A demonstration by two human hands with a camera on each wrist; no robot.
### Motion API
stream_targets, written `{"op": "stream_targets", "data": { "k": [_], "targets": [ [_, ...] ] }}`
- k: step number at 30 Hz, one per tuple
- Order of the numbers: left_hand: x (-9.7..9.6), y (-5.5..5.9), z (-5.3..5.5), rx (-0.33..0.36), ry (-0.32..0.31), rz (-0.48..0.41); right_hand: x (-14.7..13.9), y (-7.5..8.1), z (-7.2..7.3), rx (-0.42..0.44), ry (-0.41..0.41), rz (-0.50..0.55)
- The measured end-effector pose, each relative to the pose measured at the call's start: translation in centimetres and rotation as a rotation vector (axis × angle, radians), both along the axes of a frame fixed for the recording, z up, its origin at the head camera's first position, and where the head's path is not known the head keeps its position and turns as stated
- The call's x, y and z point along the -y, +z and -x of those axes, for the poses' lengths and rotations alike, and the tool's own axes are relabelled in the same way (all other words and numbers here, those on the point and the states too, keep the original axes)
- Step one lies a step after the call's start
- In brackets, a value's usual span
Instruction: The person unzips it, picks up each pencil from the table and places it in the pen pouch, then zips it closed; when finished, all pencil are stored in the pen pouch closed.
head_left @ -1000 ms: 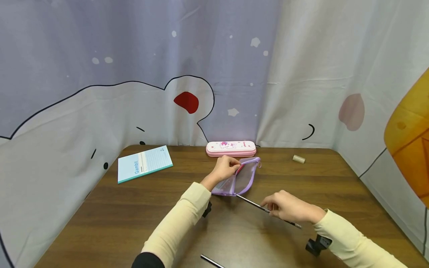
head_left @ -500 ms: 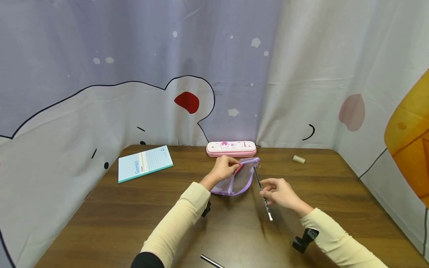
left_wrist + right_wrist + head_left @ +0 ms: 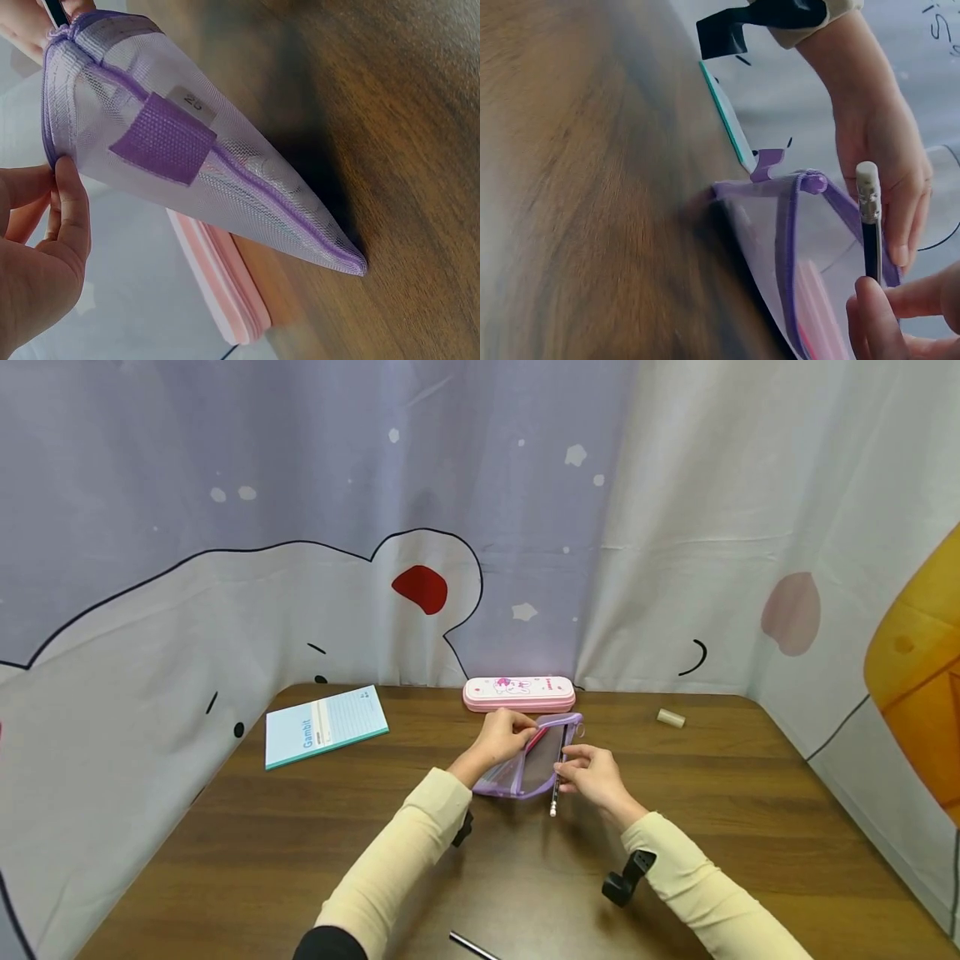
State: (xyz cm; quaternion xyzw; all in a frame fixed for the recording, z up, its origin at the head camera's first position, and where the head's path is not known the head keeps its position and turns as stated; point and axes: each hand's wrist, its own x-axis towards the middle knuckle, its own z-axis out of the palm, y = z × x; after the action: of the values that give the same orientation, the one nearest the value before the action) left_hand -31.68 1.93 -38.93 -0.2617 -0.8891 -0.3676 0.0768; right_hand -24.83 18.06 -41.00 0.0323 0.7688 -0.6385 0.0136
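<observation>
My left hand (image 3: 498, 743) pinches the zipped rim of a purple mesh pencil pouch (image 3: 240, 180), which stands with its mouth open near the middle of the table. A dark pencil (image 3: 871, 247) with a white eraser is held between the thumb and fingers of my right hand (image 3: 596, 777). Its eraser end points toward me, and its other end reaches into the pouch mouth. Something pink (image 3: 817, 307) shows inside the pouch through the opening. A purple tab (image 3: 165, 139) sticks out from the mesh.
Behind the pouch lies a pink and white pencil case (image 3: 519, 693). A light blue notebook (image 3: 326, 727) is at the back left. At the back right sits a small pale cylinder (image 3: 671, 718). Another dark stick (image 3: 472, 945) lies at the front edge of the view.
My right hand has moved left to the pouch and turned the pencil from slanting sideways to nearly upright in view, its far end now at the pouch mouth. The left hand has stayed put.
</observation>
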Motion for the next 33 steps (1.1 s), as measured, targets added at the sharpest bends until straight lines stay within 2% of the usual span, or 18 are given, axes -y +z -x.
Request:
{"op": "stream_targets", "data": {
  "k": [7, 14, 23, 33],
  "targets": [
    [-0.2, -0.3, -0.2, 0.023, -0.009, -0.006, 1.1, -0.8, 1.4, 0.042, -0.11, 0.018],
    [-0.4, -0.4, -0.5, 0.044, -0.025, -0.011, 1.6, -1.4, 2.0, 0.046, -0.153, 0.025],
    [-0.7, -0.3, -0.8, 0.092, -0.033, -0.029, 2.1, -2.4, 2.4, 0.008, -0.178, -0.058],
    [-0.7, -0.3, -0.6, 0.068, -0.02, -0.007, 2.6, -2.7, 2.9, 0.002, -0.142, -0.084]
  ]
}}
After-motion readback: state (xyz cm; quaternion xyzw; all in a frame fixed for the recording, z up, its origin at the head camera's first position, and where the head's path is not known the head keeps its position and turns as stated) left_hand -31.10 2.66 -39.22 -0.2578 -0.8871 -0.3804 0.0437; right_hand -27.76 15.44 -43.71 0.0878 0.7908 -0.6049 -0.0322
